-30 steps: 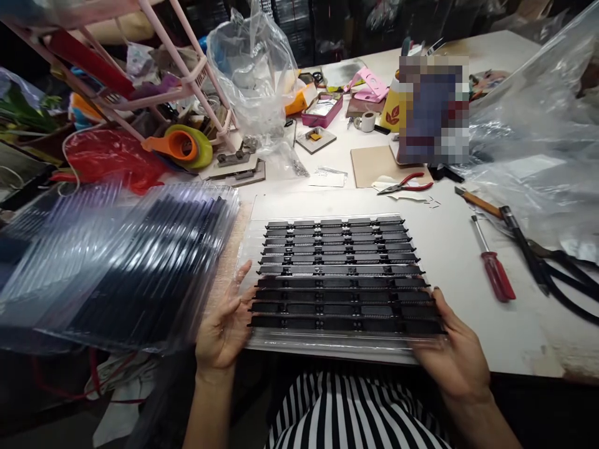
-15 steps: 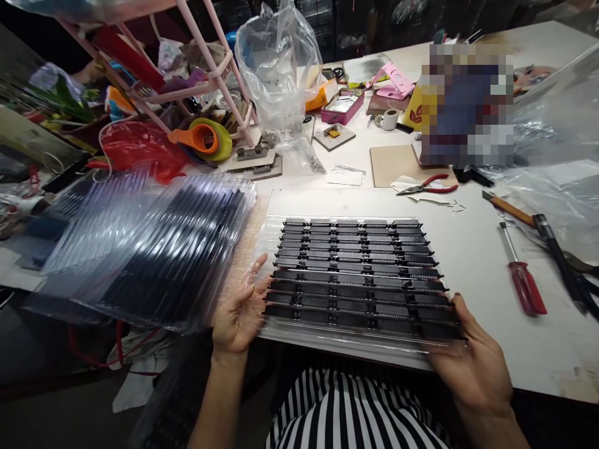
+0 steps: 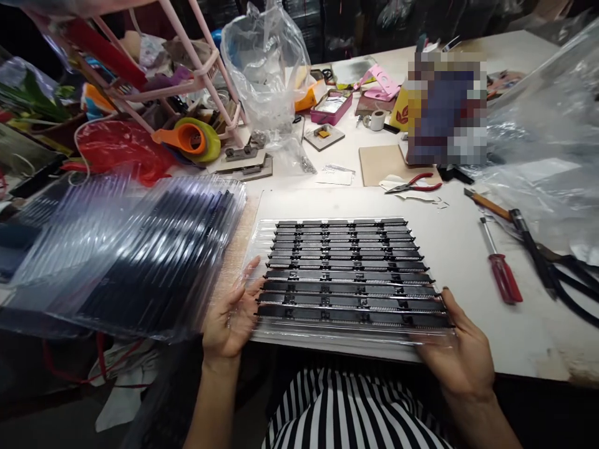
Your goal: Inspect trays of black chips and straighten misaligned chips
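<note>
A clear plastic tray (image 3: 262,234) filled with rows of black comb-like parts (image 3: 346,274) is in front of me, at the table's near edge. My left hand (image 3: 234,318) grips its left side, the fingers showing through the clear plastic. At the near right corner my right hand (image 3: 461,349) is closed on the tray, thumb on the edge and fingers partly hidden beneath. To the left lies a stack of similar clear trays (image 3: 154,255) with dark parts inside.
Right of the tray lie a red screwdriver (image 3: 504,274), an orange-handled cutter (image 3: 489,204) and black-handled scissors (image 3: 573,280). Red-handled pliers (image 3: 414,183) rest near a tan board (image 3: 393,165). A pink rack (image 3: 206,72), red bag (image 3: 124,146) and clear plastic bag (image 3: 269,59) stand behind.
The whole view has shifted, so most things appear farther left. Both hands still hold the tray, with little other visible change.
</note>
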The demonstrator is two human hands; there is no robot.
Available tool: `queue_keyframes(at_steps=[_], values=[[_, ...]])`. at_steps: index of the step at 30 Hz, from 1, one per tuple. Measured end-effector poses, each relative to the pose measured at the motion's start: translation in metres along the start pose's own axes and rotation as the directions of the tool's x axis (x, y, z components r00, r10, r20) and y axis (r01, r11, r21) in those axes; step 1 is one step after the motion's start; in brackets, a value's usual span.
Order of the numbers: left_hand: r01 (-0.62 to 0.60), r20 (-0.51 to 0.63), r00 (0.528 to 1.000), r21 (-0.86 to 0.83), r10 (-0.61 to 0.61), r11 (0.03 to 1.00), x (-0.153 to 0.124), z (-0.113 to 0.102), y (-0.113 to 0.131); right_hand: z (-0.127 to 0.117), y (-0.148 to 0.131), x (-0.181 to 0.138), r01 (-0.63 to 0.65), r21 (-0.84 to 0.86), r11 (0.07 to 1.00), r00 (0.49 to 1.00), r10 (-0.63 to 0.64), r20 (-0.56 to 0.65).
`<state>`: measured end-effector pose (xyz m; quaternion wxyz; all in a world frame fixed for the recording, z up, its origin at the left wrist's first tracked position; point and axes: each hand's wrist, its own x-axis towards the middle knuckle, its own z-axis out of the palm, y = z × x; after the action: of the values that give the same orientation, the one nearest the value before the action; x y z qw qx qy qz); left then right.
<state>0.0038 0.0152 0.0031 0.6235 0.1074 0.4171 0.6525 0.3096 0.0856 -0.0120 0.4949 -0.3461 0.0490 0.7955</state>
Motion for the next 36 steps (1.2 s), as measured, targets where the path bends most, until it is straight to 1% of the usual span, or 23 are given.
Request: queue_keyframes(at_steps=[3, 6, 8, 11, 13, 16, 19, 21, 23, 27, 29, 33, 36], values=[[0.002, -0.013, 1.0, -0.009, -0.002, 1.0, -0.001, -0.002, 0.001, 0.002, 0.001, -0.001, 0.02, -0.058, 0.998, 0.999, -0.017, 0.049], [0.013, 0.036, 0.999, -0.01, -0.012, 1.0, -0.001, -0.008, 0.002, 0.003, 0.002, -0.002, 0.054, -0.082, 0.995, 0.995, -0.047, 0.083], [0.031, 0.07, 0.997, -0.041, -0.028, 0.999, 0.0, -0.011, 0.002, 0.004, 0.003, -0.001, 0.054, -0.074, 0.996, 0.994, -0.047, 0.101], [0.035, 0.038, 0.999, -0.074, -0.033, 0.997, 0.002, -0.012, 0.003, 0.004, 0.003, -0.001, 0.018, -0.057, 0.998, 0.988, -0.009, 0.153], [0.046, 0.012, 0.999, -0.035, -0.046, 0.998, 0.003, -0.012, 0.004, 0.003, 0.003, 0.0, 0.004, -0.045, 0.999, 0.982, 0.005, 0.19], [0.065, 0.007, 0.998, 0.045, -0.066, 0.997, 0.004, -0.016, 0.007, 0.003, 0.003, -0.001, -0.001, -0.046, 0.999, 0.976, 0.011, 0.215], [0.085, -0.002, 0.996, 0.098, -0.085, 0.991, 0.005, -0.021, 0.008, 0.003, 0.002, -0.001, -0.047, -0.063, 0.997, 0.971, 0.061, 0.231], [0.069, -0.028, 0.997, 0.094, -0.067, 0.993, 0.005, -0.019, 0.007, 0.003, 0.001, 0.0, -0.086, -0.062, 0.994, 0.965, 0.099, 0.243], [0.038, -0.078, 0.996, 0.07, -0.032, 0.997, 0.006, -0.012, 0.005, 0.002, 0.001, 0.0, -0.103, -0.047, 0.994, 0.961, 0.112, 0.254], [0.016, -0.189, 0.982, 0.073, -0.002, 0.997, 0.004, 0.006, 0.003, -0.002, 0.002, 0.002, -0.081, -0.016, 0.997, 0.959, 0.082, 0.273], [0.007, -0.222, 0.975, 0.078, 0.01, 0.997, 0.003, 0.01, 0.004, -0.004, 0.002, 0.003, -0.066, -0.004, 0.998, 0.957, 0.064, 0.284], [0.033, -0.262, 0.965, 0.028, -0.025, 0.999, 0.005, 0.005, 0.006, -0.005, 0.002, 0.003, -0.057, -0.003, 0.998, 0.954, 0.056, 0.296], [0.026, -0.258, 0.966, -0.043, -0.036, 0.999, 0.007, -0.002, 0.005, -0.003, 0.001, 0.002, -0.05, -0.014, 0.999, 0.959, 0.052, 0.277]])
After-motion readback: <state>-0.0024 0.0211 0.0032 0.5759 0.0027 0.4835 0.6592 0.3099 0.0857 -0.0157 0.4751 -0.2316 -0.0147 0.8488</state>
